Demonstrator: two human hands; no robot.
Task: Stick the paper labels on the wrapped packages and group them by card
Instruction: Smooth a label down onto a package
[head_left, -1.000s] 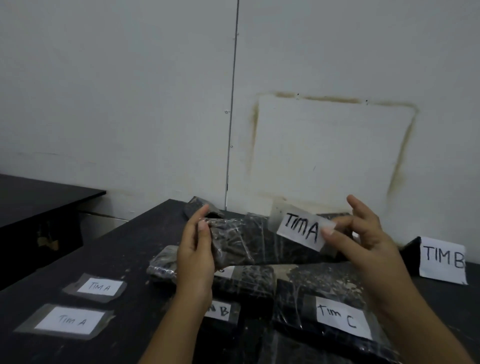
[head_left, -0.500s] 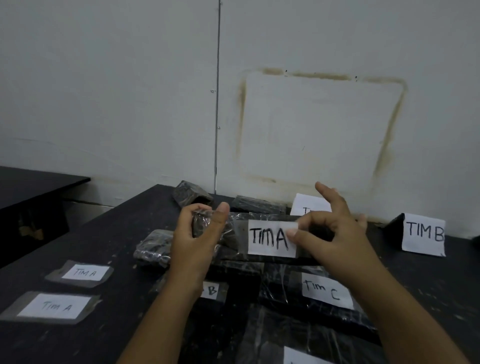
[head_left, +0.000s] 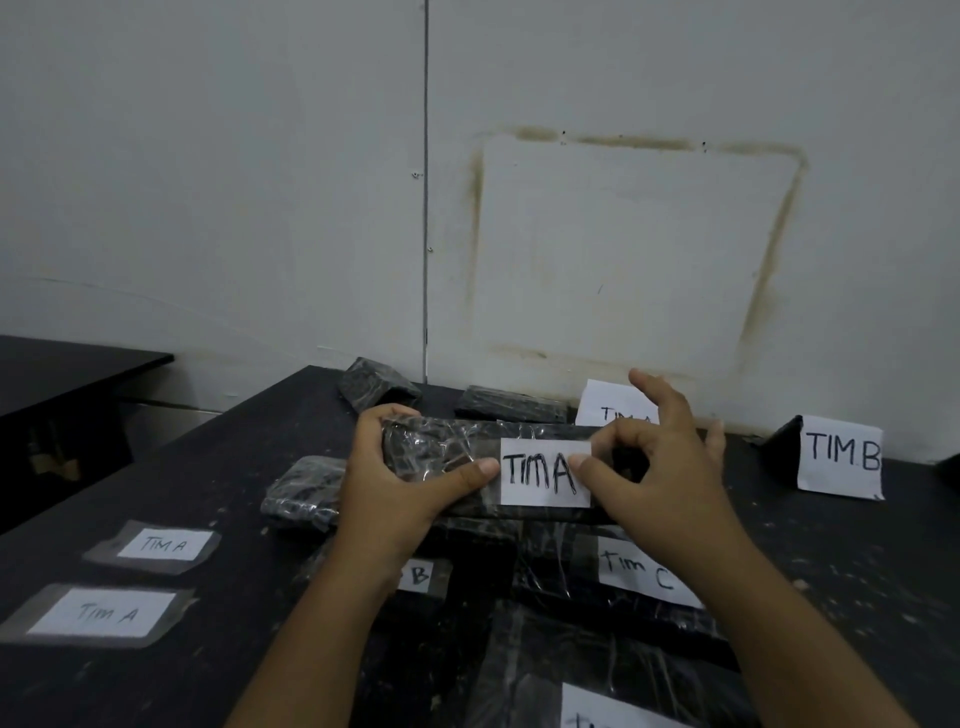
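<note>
Head view: a long dark plastic-wrapped package (head_left: 441, 452) is held above the black desk (head_left: 218, 478), near its middle, with the left hand (head_left: 400, 478) closed round its left end. A white paper label reading "TIM A" (head_left: 543, 473) is pressed against its front, pinched at the right edge by the right hand (head_left: 654, 478). Two taped "TIM A" labels (head_left: 156, 545) lie at near left.

- I note a black, scuffed table top (head_left: 218, 483) against the wall.
- Two taped white paper labels marked "TIM A" (head_left: 158, 544) (head_left: 101, 613) lie flat at its left.
- Dark plastic-wrapped packages (head_left: 376, 385) (head_left: 511, 405) lie near the wall.
- A folded white card marked "TIM B" (head_left: 839, 457) stands at right.
</note>
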